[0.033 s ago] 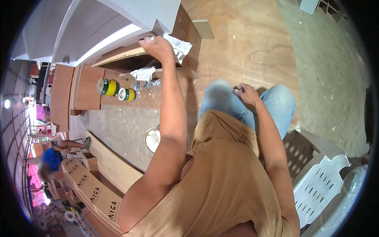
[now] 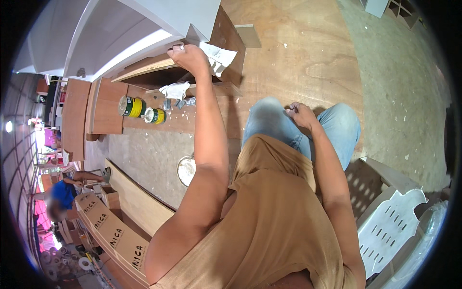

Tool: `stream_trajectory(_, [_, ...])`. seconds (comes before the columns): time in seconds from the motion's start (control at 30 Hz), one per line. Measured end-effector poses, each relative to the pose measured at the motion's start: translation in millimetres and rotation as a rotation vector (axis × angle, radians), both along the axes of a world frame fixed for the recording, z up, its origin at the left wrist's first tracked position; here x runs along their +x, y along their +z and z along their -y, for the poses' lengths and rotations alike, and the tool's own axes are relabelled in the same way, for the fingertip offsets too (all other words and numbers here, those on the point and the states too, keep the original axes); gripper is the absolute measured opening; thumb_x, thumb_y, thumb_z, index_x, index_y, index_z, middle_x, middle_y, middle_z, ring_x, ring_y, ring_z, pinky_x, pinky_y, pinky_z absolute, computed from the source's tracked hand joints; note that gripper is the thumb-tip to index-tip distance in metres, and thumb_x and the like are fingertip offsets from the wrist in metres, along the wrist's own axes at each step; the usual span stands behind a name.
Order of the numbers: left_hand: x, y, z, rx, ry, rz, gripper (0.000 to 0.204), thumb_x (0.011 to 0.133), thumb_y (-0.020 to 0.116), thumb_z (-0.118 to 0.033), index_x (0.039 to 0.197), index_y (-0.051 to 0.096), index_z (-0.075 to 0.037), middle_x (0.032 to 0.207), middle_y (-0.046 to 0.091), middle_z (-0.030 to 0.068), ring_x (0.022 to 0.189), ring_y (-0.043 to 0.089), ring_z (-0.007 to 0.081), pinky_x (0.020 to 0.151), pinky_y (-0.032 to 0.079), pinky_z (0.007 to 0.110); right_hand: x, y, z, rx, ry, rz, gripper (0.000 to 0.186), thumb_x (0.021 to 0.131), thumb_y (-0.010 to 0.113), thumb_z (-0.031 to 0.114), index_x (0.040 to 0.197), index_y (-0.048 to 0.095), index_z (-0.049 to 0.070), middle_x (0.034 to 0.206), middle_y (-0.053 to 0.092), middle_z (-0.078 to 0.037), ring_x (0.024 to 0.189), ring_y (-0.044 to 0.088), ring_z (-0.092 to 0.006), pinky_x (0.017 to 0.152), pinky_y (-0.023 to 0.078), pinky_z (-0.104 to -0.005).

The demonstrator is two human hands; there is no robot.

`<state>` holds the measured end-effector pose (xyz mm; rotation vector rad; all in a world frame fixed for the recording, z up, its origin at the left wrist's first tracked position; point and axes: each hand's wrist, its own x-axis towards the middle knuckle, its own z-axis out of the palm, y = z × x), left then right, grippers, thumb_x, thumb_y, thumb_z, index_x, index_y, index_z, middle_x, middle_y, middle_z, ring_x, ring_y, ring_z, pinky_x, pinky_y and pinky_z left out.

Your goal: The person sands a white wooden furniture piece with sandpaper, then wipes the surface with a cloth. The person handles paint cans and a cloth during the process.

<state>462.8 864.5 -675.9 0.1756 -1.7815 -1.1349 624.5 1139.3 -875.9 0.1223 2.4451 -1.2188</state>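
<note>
At the lower edge of a pale grey painted cabinet (image 2: 168,17), my left hand (image 2: 190,57) is closed, its fingers curled around a white cloth (image 2: 220,58). Part of the cloth spreads out to the right of the hand, and a bit of white shows between the fingers. A wooden base (image 2: 230,48) props the cabinet up from beneath. My right hand (image 2: 302,115) rests between my knees on my jeans, fingers bent in with dusty tips. Whatever it may hold is hidden. Another crumpled white cloth (image 2: 174,90) lies on the wood below my left hand.
Two green-and-yellow cans (image 2: 132,106) stand left, with small grey pieces (image 2: 179,103) nearby. A round pale-topped container (image 2: 186,170) sits beside my left arm. A slotted white panel (image 2: 392,231) is at right. A person in blue (image 2: 63,192) works far left beside long cardboard boxes (image 2: 113,231).
My left hand has shifted very slightly to the left, and the free part of the white cloth has moved a little. My right hand stays where it was.
</note>
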Motion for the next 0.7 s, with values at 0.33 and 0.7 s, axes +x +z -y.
stream_trajectory(0.33, [-6, 2, -22, -0.154, -0.018, -0.077, 0.02, 0.083, 0.051, 0.0, 0.092, 0.06, 0.015, 0.097, 0.053, 0.0298, 0.094, 0.053, 0.0446, 0.085, 0.04, 0.05, -11, -10, -2, -0.002, 0.017, -0.042, 0.036, 0.088, 0.067, 0.031, 0.105, 0.062, 0.0, 0.086, 0.065, -0.014, 0.08, 0.06, -0.0256, 0.076, 0.048, -0.0369])
stream_trajectory(0.7, [95, -31, -55, 0.468, -0.864, 0.493, 0.028, 0.096, 0.056, -0.009, 0.117, 0.06, 0.009, 0.101, 0.068, 0.0093, 0.086, 0.063, 0.0156, 0.078, 0.05, 0.029, -18, 6, 12, -0.764, -0.298, 0.058, 0.064, 0.09, 0.061, 0.053, 0.127, 0.054, 0.001, 0.117, 0.063, -0.015, 0.105, 0.062, -0.0267, 0.093, 0.048, -0.0396])
